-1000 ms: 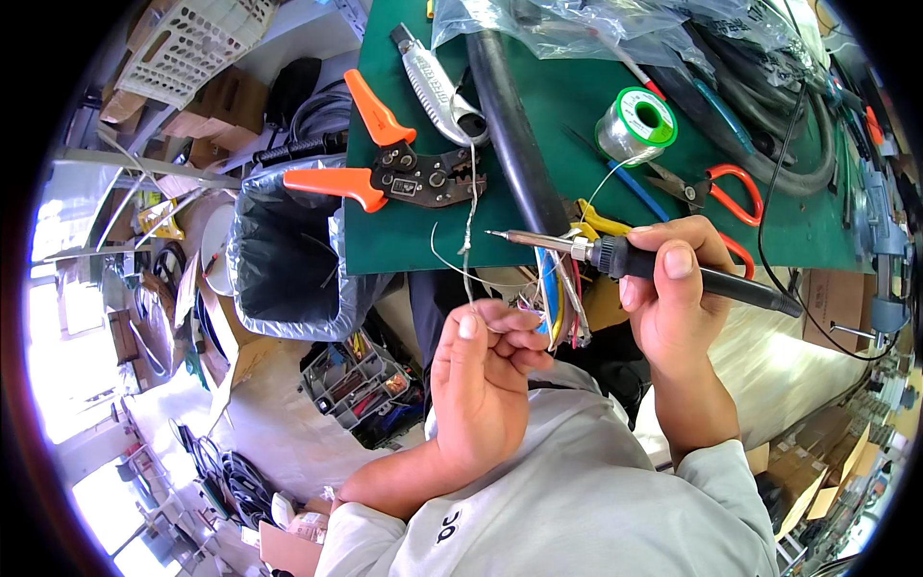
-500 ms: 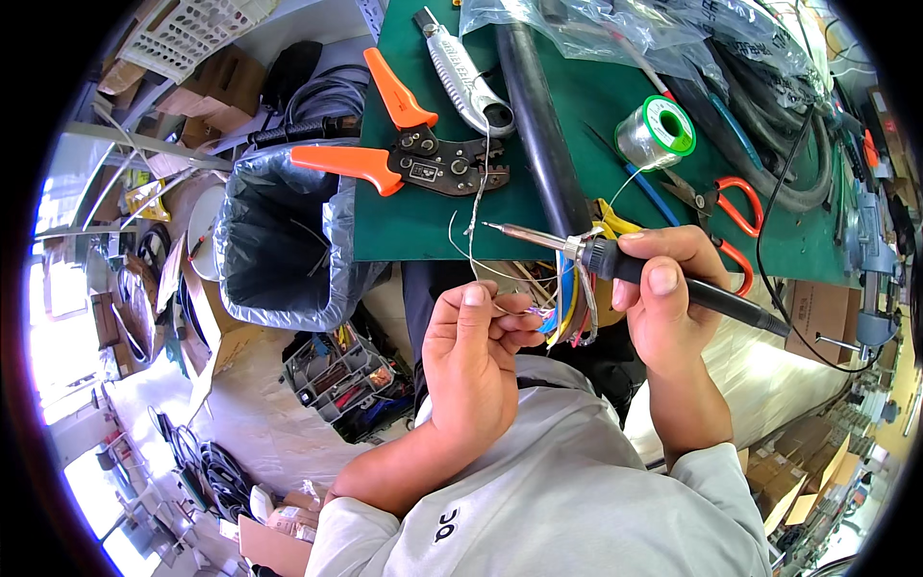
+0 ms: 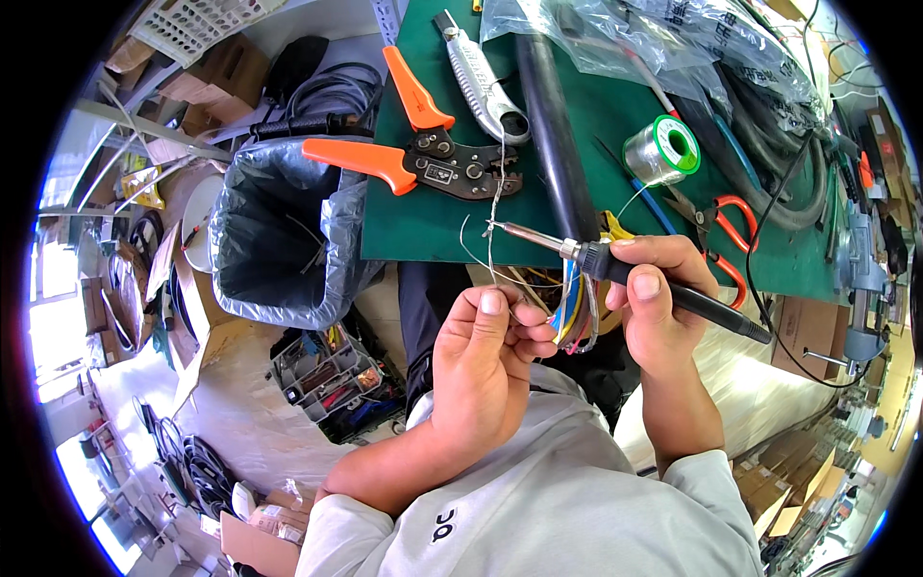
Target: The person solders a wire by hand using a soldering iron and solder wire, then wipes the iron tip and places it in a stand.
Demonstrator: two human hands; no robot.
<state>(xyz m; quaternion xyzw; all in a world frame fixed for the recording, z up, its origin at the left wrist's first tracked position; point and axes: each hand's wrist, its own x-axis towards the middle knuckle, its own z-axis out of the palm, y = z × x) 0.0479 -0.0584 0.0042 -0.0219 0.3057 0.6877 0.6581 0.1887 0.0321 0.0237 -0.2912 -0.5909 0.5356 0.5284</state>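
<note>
My left hand is closed, thumb and fingertips pinching a thin bare wire that rises over the edge of the table. Wrapped round the black handle of a soldering iron, my right hand holds it with the metal tip pointing left. That tip meets the wire above my left fingers, at a small knot-like spot; actual contact is too fine to confirm. Blue, yellow and other coloured wires hang between my hands from a thick black cable. My left fingertips are close beside these strands.
On the green tabletop lie an orange-handled crimping tool, a utility knife, a solder spool and red-handled scissors. A lined bin stands left of the table, a tool tray below it.
The soldering iron's tip has come up to the wire, from a small gap to its right. My left hand keeps its pinch. The whole view has shifted slightly.
</note>
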